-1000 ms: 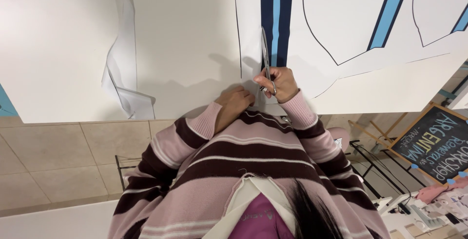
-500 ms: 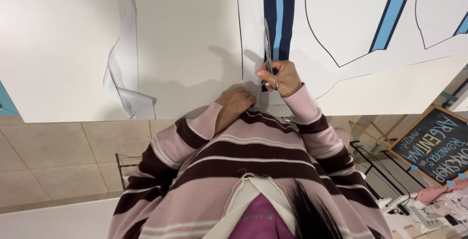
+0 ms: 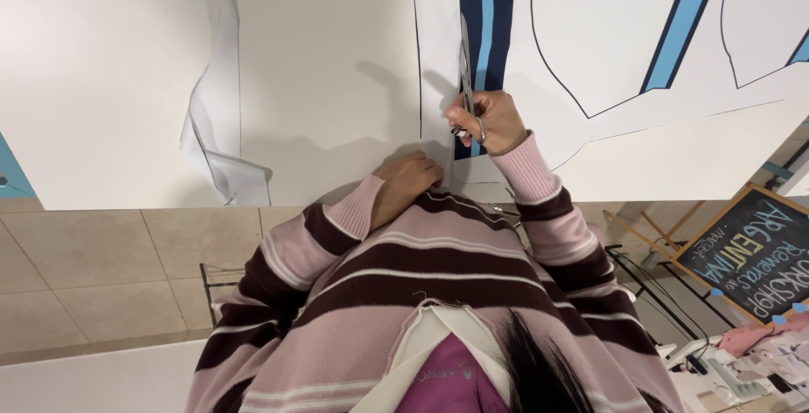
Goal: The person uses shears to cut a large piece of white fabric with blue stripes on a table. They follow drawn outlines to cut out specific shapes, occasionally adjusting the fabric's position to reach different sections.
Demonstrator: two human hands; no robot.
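Your right hand (image 3: 491,120) is closed through the handles of a pair of scissors (image 3: 465,63), blades pointing away from you along the edge of the dark and light blue stripe printed on the white sheet (image 3: 607,34). That sheet lies flat on the white desk (image 3: 101,84), its near edge hanging just over the desk's front, right where you lean in. Your left hand (image 3: 410,184) rests loosely curled on the sheet's near edge, just left of the scissors. I cannot tell whether it pinches the material or only presses on it.

A black outline runs down the sheet just left of the blades, and curved outlines sit further right. The risk I see is drift: the blades look very near both the stripe and the outline, so a small twist of your wrist could cut into the printed piece. Your left hand sits behind the cut, not beside it, so the sheet ahead of the blades is free to ripple or slide, which could make the edge ragged.

A curling white offcut strip (image 3: 221,118) lies well to the left and could snag if the sheet is pulled that way.
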